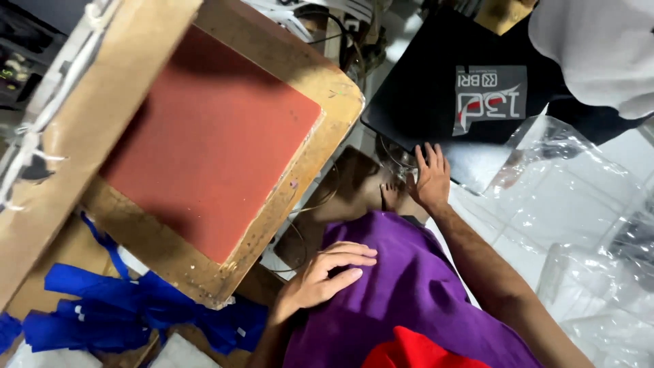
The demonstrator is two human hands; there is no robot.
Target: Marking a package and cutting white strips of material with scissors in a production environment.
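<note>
Left hand (325,274) flat, open on purple cloth (409,293), right hand (430,178) open, outstretched toward black garment (436,88)

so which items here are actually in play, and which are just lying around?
In play:
- left hand, flat on the purple garment
- right hand, reaching at the edge of the black garment with a grey print patch

Lying about:
- wooden board with red pad
- blue cloth pieces
- clear plastic bags
- white cloth
- red fabric
</note>
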